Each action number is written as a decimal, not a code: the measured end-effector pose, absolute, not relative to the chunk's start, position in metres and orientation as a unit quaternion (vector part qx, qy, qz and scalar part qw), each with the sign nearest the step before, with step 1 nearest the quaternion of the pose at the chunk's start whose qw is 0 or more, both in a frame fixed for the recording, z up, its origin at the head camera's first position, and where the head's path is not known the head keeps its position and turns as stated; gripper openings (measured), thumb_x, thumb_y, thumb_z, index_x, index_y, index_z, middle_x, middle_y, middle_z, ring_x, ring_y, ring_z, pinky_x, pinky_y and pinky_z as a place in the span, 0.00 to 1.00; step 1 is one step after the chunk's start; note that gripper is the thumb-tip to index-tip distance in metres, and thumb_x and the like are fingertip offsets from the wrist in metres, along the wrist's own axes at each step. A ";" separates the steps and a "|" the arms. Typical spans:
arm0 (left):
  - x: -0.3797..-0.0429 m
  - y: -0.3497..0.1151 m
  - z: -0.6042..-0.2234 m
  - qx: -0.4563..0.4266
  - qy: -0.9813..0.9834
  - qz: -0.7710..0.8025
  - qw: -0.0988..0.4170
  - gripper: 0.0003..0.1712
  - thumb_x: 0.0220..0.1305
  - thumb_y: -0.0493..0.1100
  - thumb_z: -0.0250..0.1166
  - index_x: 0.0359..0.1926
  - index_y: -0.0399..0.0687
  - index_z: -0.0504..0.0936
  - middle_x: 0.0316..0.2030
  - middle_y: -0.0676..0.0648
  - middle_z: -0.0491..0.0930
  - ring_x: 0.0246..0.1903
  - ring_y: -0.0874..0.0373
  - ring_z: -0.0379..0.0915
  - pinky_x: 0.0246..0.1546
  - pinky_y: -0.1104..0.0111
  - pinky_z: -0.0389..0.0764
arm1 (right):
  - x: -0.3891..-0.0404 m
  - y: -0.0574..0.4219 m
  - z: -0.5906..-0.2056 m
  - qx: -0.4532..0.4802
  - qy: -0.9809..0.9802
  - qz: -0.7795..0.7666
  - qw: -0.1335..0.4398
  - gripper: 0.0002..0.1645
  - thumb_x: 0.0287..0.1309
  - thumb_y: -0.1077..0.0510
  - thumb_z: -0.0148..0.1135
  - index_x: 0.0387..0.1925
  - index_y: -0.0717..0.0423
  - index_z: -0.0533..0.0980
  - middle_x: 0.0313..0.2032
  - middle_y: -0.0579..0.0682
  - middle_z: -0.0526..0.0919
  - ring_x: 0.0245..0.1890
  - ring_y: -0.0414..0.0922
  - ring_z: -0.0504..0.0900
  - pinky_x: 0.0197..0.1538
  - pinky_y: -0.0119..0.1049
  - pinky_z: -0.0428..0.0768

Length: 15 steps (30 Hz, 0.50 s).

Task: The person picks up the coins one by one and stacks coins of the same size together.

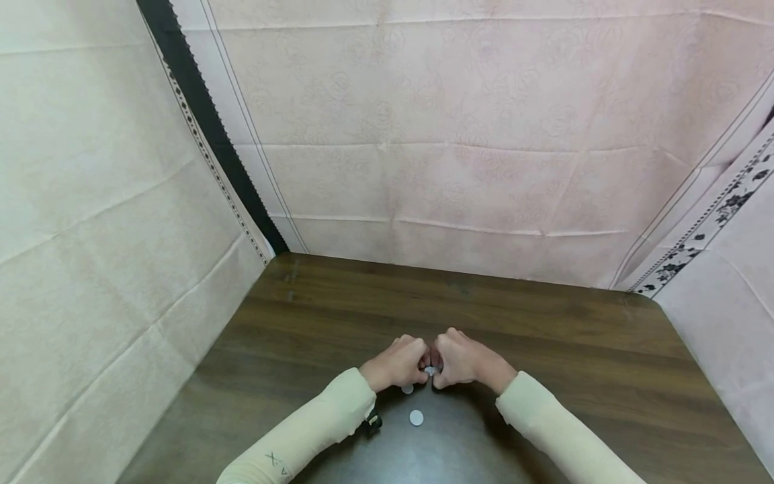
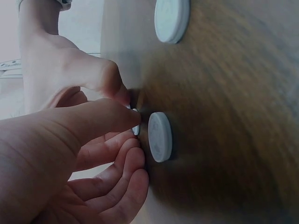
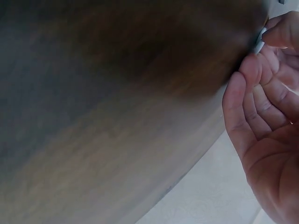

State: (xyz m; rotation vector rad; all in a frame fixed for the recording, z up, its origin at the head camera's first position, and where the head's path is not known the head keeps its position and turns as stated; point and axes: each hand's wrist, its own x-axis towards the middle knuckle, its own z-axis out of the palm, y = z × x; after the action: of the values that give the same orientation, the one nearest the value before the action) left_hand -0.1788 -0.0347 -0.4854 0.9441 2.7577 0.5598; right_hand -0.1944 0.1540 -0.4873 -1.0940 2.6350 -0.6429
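My left hand (image 1: 400,361) and right hand (image 1: 462,358) meet close over the table, fingers curled toward each other. Between their thumbs and fingertips they pinch a small white disc (image 1: 431,370), mostly covered by the fingers. Its pale edge (image 2: 136,122) shows beside the left thumb in the left wrist view, and a sliver of it at the right thumb in the right wrist view. A second white disc (image 2: 160,136) lies flat on the table just by the left fingertips. Nearer the body lies a third white disc (image 1: 416,417), round with a low rim.
The dark brown wooden table (image 1: 338,296) has rounded far corners. Pale cloth (image 1: 459,134) hangs behind it and along both sides. A small black device (image 1: 373,423) sits under the left wrist.
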 end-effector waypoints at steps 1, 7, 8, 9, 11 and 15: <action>-0.179 -0.035 -0.486 0.317 0.926 0.188 0.086 0.08 0.60 0.40 0.77 0.28 0.48 0.85 0.22 0.58 0.77 0.23 0.69 0.68 0.27 0.76 0.70 | -0.194 0.154 -0.487 -0.370 0.896 -0.221 0.109 0.12 0.43 0.60 0.77 0.18 0.48 0.79 0.15 0.36 0.75 0.16 0.30 0.70 0.21 0.27 0.72; -0.178 -0.035 -0.486 0.317 0.924 0.193 0.087 0.08 0.60 0.39 0.77 0.29 0.47 0.85 0.22 0.58 0.77 0.23 0.69 0.67 0.26 0.76 0.70 | -0.192 0.152 -0.488 -0.353 0.898 -0.237 0.115 0.12 0.45 0.59 0.80 0.22 0.50 0.81 0.18 0.37 0.79 0.17 0.31 0.74 0.23 0.28 0.76; -0.178 -0.035 -0.486 0.317 0.924 0.195 0.089 0.08 0.61 0.39 0.77 0.28 0.47 0.85 0.22 0.58 0.76 0.23 0.69 0.67 0.26 0.76 0.70 | -0.191 0.152 -0.489 -0.350 0.899 -0.238 0.114 0.12 0.46 0.59 0.80 0.22 0.51 0.81 0.19 0.37 0.79 0.17 0.31 0.74 0.23 0.28 0.76; -0.178 -0.036 -0.486 0.317 0.923 0.196 0.090 0.08 0.61 0.39 0.77 0.28 0.47 0.85 0.22 0.58 0.75 0.23 0.68 0.67 0.26 0.76 0.70 | -0.191 0.151 -0.489 -0.346 0.900 -0.239 0.115 0.12 0.46 0.58 0.80 0.23 0.51 0.81 0.19 0.37 0.80 0.18 0.31 0.75 0.24 0.28 0.77; -0.178 -0.036 -0.485 0.319 0.922 0.198 0.092 0.09 0.61 0.38 0.76 0.27 0.47 0.84 0.21 0.59 0.73 0.22 0.68 0.66 0.25 0.76 0.69 | -0.189 0.151 -0.489 -0.338 0.902 -0.242 0.115 0.12 0.46 0.58 0.81 0.23 0.50 0.81 0.20 0.37 0.80 0.18 0.31 0.76 0.24 0.28 0.78; -0.178 -0.037 -0.485 0.319 0.921 0.200 0.094 0.13 0.62 0.38 0.76 0.24 0.50 0.80 0.20 0.59 0.71 0.21 0.68 0.64 0.24 0.76 0.66 | -0.187 0.150 -0.487 -0.321 0.904 -0.254 0.122 0.11 0.48 0.60 0.81 0.24 0.51 0.82 0.21 0.39 0.82 0.20 0.33 0.78 0.26 0.29 0.79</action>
State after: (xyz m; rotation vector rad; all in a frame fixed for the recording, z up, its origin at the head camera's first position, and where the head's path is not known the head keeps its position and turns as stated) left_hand -0.1779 -0.0365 -0.4852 0.9477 2.7335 0.5940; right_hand -0.1868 0.1499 -0.4871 -0.9367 2.6398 -0.7422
